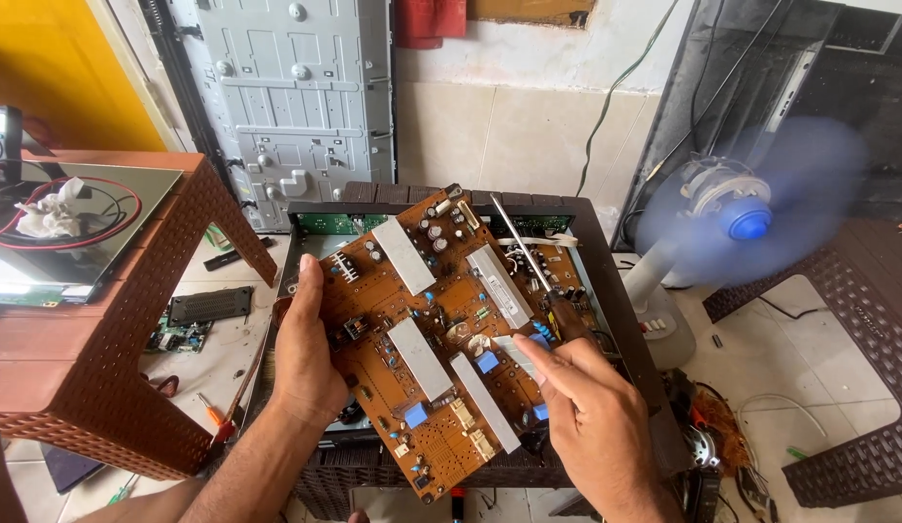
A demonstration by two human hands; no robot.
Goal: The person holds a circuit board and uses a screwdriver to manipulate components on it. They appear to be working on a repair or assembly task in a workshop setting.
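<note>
**A:** Tiled workshop floor, pale tiled wall at the top of the frame with a grey metal chassis panel [294, 97] leaning on it, and a blue-bladed pedestal fan [746, 221] spinning at the right. In the middle sits a dark woven-plastic tabletop [621, 320] with an open black electronics case [311, 221] on it. What's being held there?

**B:** A big orange-brown printed circuit board [427, 334] studded with capacitors and long white heat-sink strips. It's tilted, lifted over the case at centre frame. The left hand [306, 353] is clamped on its left edge, thumb on top and fingers wrapped underneath. The right hand [591, 416] is closed round the dark handle of a long steel-shafted screwdriver [528, 261], index finger stretched out toward the board's right side.

**A:** How would it handle, you reckon?

**B:** Light and stiff, I'd say, but fragile: the solder joints and tall parts wouldn't like being pressed. Bare edges and corners look like the safe spots to grip, same as that left hand does. Lower left of the frame, a smaller green board [180, 334] lies on the floor beside a brown woven stool [112, 387].
</note>
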